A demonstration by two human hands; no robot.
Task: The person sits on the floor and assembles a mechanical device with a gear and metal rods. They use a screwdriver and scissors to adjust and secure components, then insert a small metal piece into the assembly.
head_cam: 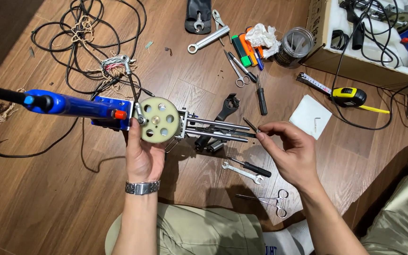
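Head view: The left hand is closed around the underside of a blue power tool, thumb up against its cream gear wheel, and holds the assembly clear of the wooden floor. The steel rods of the assembly project rightward from the gear. The right hand has thumb and forefinger pressed together on a thin dark pin at the rod ends; the remaining fingers are curled. Below the rods, on the floor, lie a small open-end wrench, a black-handled screwdriver and surgical clamps. A yellow tape measure and a white paper square lie nearer the cardboard box at the upper right edge.
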